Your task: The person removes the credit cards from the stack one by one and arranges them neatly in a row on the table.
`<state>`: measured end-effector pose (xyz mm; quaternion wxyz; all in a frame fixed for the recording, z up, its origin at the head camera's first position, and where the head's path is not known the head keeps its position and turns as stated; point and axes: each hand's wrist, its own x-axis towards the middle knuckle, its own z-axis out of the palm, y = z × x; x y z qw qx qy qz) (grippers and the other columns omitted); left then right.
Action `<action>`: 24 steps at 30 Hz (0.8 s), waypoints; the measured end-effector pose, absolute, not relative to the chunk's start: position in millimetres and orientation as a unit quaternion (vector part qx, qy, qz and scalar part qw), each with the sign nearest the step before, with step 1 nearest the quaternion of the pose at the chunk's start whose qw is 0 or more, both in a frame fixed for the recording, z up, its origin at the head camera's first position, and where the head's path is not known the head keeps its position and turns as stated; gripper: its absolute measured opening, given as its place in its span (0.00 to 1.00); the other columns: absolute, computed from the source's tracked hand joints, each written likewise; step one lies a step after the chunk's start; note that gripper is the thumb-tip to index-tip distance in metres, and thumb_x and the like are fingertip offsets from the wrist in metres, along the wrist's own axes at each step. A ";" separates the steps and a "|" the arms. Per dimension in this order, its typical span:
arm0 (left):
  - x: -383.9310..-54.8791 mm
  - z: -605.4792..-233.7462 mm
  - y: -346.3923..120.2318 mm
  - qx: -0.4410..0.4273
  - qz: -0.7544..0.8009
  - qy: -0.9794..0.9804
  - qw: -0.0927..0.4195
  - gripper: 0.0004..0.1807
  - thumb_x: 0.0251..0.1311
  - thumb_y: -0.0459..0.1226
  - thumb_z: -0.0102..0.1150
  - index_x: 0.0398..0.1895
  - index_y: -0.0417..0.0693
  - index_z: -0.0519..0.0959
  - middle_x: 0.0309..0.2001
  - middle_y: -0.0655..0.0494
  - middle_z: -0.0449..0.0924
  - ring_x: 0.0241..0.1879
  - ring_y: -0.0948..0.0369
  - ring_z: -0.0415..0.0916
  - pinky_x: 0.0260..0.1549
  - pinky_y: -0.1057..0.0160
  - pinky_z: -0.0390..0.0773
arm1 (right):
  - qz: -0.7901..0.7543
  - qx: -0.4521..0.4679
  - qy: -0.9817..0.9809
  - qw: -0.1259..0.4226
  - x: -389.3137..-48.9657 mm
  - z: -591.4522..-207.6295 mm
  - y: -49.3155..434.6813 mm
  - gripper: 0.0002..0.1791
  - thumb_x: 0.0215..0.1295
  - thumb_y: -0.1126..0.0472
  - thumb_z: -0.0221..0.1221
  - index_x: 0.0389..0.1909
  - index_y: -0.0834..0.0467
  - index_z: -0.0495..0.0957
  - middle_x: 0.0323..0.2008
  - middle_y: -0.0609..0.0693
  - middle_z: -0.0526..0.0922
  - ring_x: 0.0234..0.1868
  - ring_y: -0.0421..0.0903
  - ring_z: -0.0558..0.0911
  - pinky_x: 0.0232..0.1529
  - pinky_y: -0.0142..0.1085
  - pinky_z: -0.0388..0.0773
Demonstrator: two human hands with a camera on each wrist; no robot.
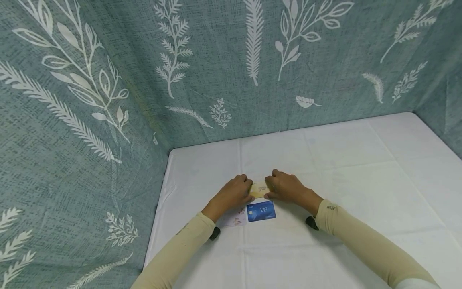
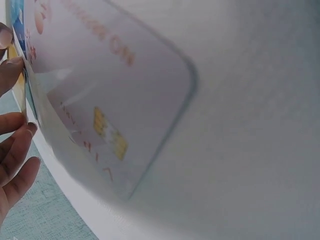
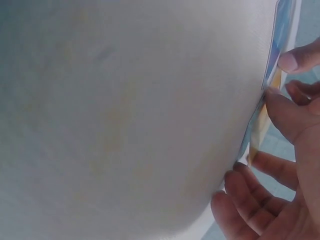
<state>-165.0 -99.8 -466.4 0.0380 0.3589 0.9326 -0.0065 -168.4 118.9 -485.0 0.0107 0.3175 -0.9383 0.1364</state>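
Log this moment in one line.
left hand: holds yellow card | right hand: holds yellow card | blue VIP card: on white cloth

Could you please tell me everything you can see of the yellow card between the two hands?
The yellow card is thin, rectangular and gold-toned, plastic-like in look, with darker marks too small to read. The left hand and the right hand pinch its opposite short ends, hiding parts of it. It is just beyond the blue VIP card, over the white cloth, and the wrist views show it nearly edge-on.
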 end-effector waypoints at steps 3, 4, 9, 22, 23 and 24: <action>-164.8 -467.0 -100.1 0.362 -0.016 0.932 0.033 0.26 0.60 0.53 0.59 0.52 0.43 0.76 0.44 0.52 0.74 0.38 0.61 0.69 0.40 0.63 0.74 | 0.140 0.318 -0.938 0.012 -167.4 -485.0 118.6 0.29 0.52 0.40 0.66 0.47 0.58 0.79 0.32 0.50 0.73 0.25 0.39 0.68 0.22 0.31 0.67; -164.7 -467.2 -100.3 0.362 -0.018 0.932 0.032 0.26 0.60 0.53 0.59 0.52 0.43 0.76 0.44 0.52 0.74 0.37 0.61 0.69 0.40 0.63 0.74 | 0.140 0.318 -0.937 0.013 -167.1 -485.1 118.5 0.29 0.52 0.40 0.66 0.47 0.58 0.79 0.33 0.50 0.73 0.25 0.39 0.69 0.22 0.31 0.68; -164.3 -468.0 -100.9 0.360 -0.019 0.932 0.031 0.27 0.60 0.53 0.58 0.53 0.42 0.76 0.43 0.52 0.74 0.38 0.61 0.69 0.40 0.63 0.74 | 0.141 0.322 -0.936 0.019 -166.5 -485.3 118.3 0.29 0.51 0.40 0.67 0.46 0.58 0.78 0.34 0.51 0.73 0.26 0.39 0.69 0.23 0.30 0.69; -163.1 -469.8 -101.2 0.358 -0.023 0.933 0.021 0.26 0.61 0.53 0.57 0.52 0.42 0.76 0.42 0.53 0.74 0.36 0.61 0.68 0.39 0.64 0.74 | 0.142 0.323 -0.936 0.011 -167.9 -485.1 117.8 0.30 0.50 0.41 0.68 0.48 0.58 0.78 0.36 0.51 0.74 0.27 0.39 0.70 0.23 0.30 0.68; -163.0 -469.6 -101.2 0.357 -0.023 0.934 0.022 0.26 0.61 0.53 0.57 0.53 0.42 0.76 0.42 0.53 0.74 0.36 0.61 0.68 0.39 0.64 0.74 | 0.140 0.323 -0.936 0.013 -168.1 -485.3 117.8 0.30 0.50 0.41 0.68 0.48 0.57 0.78 0.36 0.51 0.74 0.27 0.39 0.70 0.23 0.30 0.68; -162.8 -469.6 -101.3 0.356 -0.021 0.934 0.025 0.27 0.61 0.53 0.57 0.53 0.42 0.75 0.43 0.53 0.74 0.36 0.61 0.68 0.40 0.63 0.74 | 0.137 0.323 -0.936 0.014 -168.3 -485.6 117.8 0.30 0.50 0.41 0.67 0.47 0.57 0.78 0.36 0.51 0.74 0.26 0.39 0.70 0.23 0.30 0.68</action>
